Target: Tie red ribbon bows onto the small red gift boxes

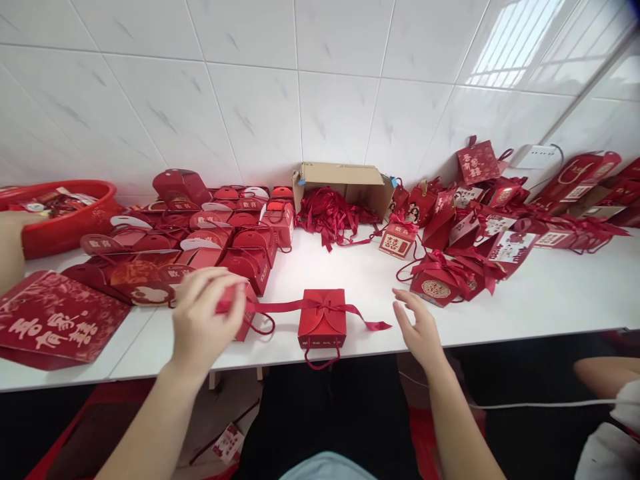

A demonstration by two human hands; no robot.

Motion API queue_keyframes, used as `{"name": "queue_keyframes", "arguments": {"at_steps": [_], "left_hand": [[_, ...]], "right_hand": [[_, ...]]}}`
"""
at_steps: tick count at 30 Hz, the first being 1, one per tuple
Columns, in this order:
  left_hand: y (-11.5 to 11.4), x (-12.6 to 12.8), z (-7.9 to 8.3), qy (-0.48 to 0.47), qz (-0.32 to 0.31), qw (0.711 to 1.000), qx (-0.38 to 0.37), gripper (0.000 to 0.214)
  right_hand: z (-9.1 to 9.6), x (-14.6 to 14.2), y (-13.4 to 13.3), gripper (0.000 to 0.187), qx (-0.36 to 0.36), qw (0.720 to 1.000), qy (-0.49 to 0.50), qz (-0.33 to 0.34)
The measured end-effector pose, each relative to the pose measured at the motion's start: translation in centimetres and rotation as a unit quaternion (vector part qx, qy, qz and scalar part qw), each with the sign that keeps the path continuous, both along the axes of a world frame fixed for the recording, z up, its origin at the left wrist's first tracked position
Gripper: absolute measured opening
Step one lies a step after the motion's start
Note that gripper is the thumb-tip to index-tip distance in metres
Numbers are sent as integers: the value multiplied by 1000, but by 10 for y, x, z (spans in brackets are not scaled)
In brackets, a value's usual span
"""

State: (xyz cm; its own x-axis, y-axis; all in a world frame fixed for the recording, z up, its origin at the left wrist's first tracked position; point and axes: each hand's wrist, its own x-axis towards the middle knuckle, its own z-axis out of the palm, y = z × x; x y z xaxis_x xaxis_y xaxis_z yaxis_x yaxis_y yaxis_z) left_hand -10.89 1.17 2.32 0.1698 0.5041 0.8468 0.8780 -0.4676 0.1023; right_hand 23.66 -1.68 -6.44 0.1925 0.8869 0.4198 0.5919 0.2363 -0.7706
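A small red gift box (pixel 323 327) stands in front of me near the table's front edge, its curved top flaps folded together. A dark red ribbon (pixel 280 307) is tied across its top, with one tail stretched out to each side. My left hand (pixel 203 323) pinches the left tail, which runs taut from the box. To the right, my right hand (pixel 419 327) is open, fingers spread, a little apart from the loose right tail (pixel 376 325). The box's cord handle (pixel 323 365) hangs over the front edge. Behind my left hand another red box is partly hidden.
Rows of red boxes (pixel 250 257) fill the left. A cardboard carton (pixel 345 175) with ribbons (pixel 327 210) lies against the tiled wall. Ribboned boxes (pixel 435 283) crowd the right. A red basin (pixel 75 227) and a co-worker's arm (pixel 10 247) are far left; another person's arm (pixel 607 373) is right.
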Motion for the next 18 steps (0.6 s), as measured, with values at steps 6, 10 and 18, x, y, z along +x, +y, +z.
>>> {"name": "queue_keyframes", "arguments": {"at_steps": [6, 10, 18], "left_hand": [[2, 61, -36, -104, -190, 929, -301, 21], [14, 71, -69, -271, -191, 846, -417, 30], [18, 71, -71, -317, -199, 754, -541, 26]], "right_hand": [[7, -53, 24, 30, -50, 987, 84, 130], [-1, -72, 28, 41, -106, 968, 161, 162], [7, -68, 25, 33, -232, 923, 247, 182]]}}
